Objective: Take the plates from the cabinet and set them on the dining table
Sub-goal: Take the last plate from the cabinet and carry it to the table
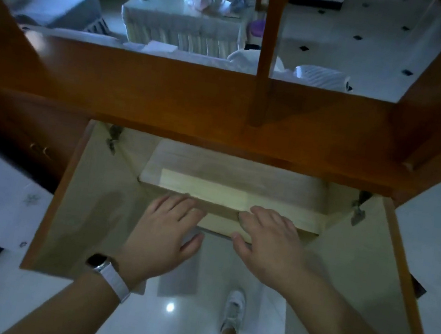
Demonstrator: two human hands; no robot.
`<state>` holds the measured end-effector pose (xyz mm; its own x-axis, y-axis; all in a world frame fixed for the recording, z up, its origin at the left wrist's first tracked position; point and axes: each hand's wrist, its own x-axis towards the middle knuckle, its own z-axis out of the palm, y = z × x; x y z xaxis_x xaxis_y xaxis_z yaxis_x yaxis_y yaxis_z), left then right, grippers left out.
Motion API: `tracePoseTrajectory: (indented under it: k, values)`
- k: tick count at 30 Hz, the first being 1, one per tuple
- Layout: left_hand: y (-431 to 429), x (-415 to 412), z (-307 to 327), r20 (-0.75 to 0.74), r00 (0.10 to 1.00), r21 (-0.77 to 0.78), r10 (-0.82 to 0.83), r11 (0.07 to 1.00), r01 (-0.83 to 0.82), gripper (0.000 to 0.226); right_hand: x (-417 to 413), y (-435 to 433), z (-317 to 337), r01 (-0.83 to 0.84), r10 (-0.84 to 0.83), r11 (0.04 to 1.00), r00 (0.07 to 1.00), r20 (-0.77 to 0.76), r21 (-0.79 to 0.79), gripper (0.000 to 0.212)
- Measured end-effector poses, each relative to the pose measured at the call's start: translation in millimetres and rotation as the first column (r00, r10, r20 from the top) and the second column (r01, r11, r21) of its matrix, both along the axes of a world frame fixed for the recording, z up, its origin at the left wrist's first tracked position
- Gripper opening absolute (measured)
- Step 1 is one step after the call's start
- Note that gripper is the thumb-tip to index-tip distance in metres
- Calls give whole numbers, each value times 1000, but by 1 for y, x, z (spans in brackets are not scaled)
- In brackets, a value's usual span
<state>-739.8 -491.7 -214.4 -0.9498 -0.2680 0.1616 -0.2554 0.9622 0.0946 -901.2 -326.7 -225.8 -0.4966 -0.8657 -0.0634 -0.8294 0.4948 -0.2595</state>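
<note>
I stand at a brown wooden cabinet [167,95] with both lower doors swung open. Inside is a pale wooden shelf [232,192]. My left hand [171,231], with a white-strapped watch on its wrist, and my right hand [267,246] reach side by side to the shelf's front edge, palms down and fingers spread. The fingertips lie at the edge and neither hand holds anything. No plates are visible; the space under the shelf is hidden by my hands. Beyond the cabinet stands a cloth-covered table [184,25].
The open left door [86,203] and right door [357,260] flank my arms. A vertical wooden post [270,44] rises from the cabinet top. Several small items lie on the far table. The floor is glossy white tile [169,317], and my white shoe [234,307] is below.
</note>
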Motion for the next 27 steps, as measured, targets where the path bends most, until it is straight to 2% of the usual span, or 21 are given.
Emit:
tracePoseTrajectory:
  k: [6, 11, 15, 20, 27]
  values:
    - [-28, -52, -18, 68, 997, 75, -34, 997, 29, 39, -46, -22, -17, -6, 3, 997, 999, 41, 71, 55]
    - [-47, -72, -42, 148, 985, 151, -90, 986, 67, 45, -54, -30, -37, 59, -62, 995, 997, 41, 75, 58]
    - [-61, -82, -82, 154, 977, 236, -147, 966, 108, 46, -51, -29, -69, 128, -134, 984, 990, 41, 122, 56]
    - [-75, -96, -153, 216, 942, 240, -257, 949, 204, 51, -41, -28, -138, 232, -241, 965, 969, 62, 120, 46]
    - [-86, -118, -283, 272, 921, 295, -278, 935, 195, 55, -52, -33, -269, 269, -275, 952, 961, 21, 149, 45]
